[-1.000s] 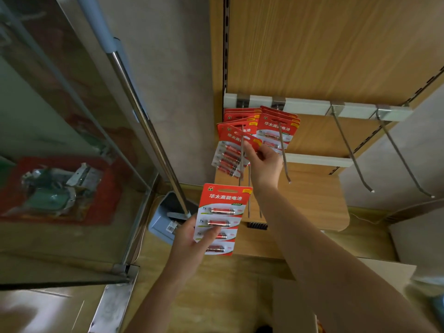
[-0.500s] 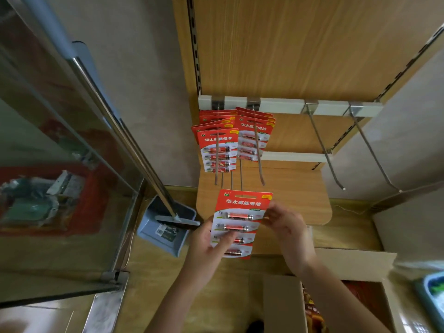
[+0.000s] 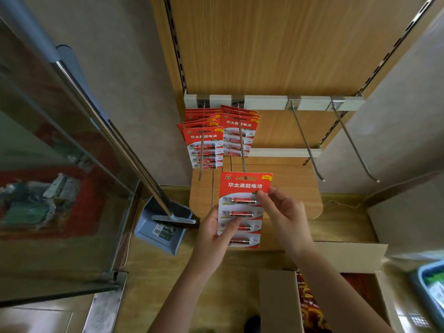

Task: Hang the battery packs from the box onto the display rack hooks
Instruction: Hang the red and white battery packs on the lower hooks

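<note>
The box (image 3: 278,301) runs off the bottom edge, its red contents too dim to make out; the blue tray (image 3: 416,283) is cut by the right edge, blurred

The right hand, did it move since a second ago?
Yes. The right hand came down from the hanging packs on the left hook to the battery pack, which it now pinches below that hook's tip.

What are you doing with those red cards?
A person holds one red battery pack with both hands. The left hand grips its lower left edge and the right hand pinches its right edge. It is not on a hook yet. Two hooks already carry hanging packs, and two bare hooks stand to their right. The open box holds what look like more packs.
</note>
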Demonstrator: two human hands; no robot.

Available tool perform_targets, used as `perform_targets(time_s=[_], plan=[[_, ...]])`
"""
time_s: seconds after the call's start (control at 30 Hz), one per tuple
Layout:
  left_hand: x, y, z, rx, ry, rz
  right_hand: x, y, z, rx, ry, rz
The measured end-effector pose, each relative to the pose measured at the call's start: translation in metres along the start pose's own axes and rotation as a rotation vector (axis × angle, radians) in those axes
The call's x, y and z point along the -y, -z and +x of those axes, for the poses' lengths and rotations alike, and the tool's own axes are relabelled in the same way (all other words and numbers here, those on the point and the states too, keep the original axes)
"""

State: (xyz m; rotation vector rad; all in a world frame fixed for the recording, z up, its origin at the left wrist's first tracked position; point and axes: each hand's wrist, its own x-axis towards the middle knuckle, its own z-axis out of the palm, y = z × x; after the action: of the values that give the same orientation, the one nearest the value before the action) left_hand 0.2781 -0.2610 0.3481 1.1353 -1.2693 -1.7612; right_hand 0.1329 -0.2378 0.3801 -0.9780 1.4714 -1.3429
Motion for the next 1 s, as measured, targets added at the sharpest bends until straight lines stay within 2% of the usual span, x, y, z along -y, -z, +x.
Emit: perform_targets(time_s=[0.27,0.47,0.67,0.8,1.0], plan=[[0.007,-0.001,0.031,-0.133,-0.082,0.13,-0.002,0.0,0.027,0.042,0.076,-0.182],[0.01,0.007,0.035,-0.031,-0.099,0.186,-0.011,0.009,0.021,0.025,0.106,-0.285],[0.015,0.011,0.039,-0.051,-0.069,0.147,-0.015,0.002,0.032,-0.016,0.038,-0.236],[0.007,0.004,0.066,-0.165,-0.057,0.137,-0.012,-0.006,0.066,-0.076,-0.011,-0.222],[-0.005,-0.008,0.125,-0.354,-0.032,0.318,-0.002,-0.015,0.12,-0.241,-0.08,-0.23]])
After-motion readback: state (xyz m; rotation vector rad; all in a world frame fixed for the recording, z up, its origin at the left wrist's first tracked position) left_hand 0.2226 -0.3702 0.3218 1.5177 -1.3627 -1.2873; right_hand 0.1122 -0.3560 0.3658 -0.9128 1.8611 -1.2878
